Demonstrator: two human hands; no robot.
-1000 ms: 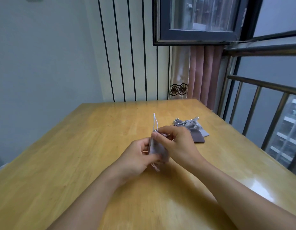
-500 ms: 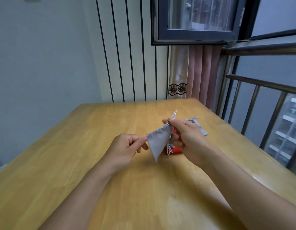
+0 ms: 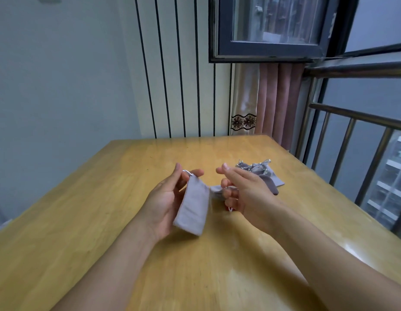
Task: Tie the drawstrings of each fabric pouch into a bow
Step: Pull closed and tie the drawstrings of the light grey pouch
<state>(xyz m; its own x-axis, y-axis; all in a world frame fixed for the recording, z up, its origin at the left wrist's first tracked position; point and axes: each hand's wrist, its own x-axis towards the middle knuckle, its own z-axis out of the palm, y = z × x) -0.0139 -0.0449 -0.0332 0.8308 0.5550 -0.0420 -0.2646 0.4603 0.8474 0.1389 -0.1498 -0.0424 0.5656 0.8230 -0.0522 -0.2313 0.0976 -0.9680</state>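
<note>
wooden table [image 3: 105, 221] | left hand [image 3: 166, 198] palm-up, pinching grey pouch [image 3: 192, 207] | right hand [image 3: 242, 194] fingers extended, empty

Flat grey cloth pouch [image 3: 193, 206]: matt, soft nap, fine weave; silver cord at its 12 o'clock looks shiny. Heap of grey cloth pouches [image 3: 262, 176] at 2 o'clock: same matt cloth w/ glinting cords. Yellow wooden table [image 3: 105, 209]: smooth, varnished, glossy. Dark metal railing [image 3: 361, 117]: dull sheen.

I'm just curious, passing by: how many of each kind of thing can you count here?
Hands: 2, left hand, right hand
Single grey pouches: 2, held pouch, part-hidden pouch
Pouch heap: 1, contents uncountable
Total: 5
</note>
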